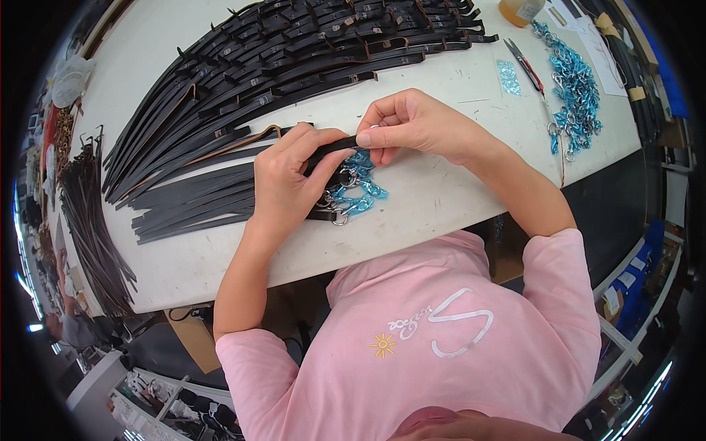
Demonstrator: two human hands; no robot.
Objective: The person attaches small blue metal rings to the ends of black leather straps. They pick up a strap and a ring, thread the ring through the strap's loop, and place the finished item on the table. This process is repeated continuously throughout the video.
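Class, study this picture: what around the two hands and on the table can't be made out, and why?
- Head view: the tip of the black strap, covered by the fingers of the right hand.
- Head view: the palm of the left hand, hidden by its own back.
- Head view: the top of the amber bottle, cut off by the upper edge.
- Head view: the number of pieces in the blue-and-silver heap, too small and overlapping.

Straps (195, 197): black, some tan-edged
Wrapped clasps (375, 191): silver under translucent blue
Tabletop (441, 198): off-white, dark-flecked
Scissors (528, 67): red-and-black handles
Shirt (441, 294): pink, white lettering, yellow sun
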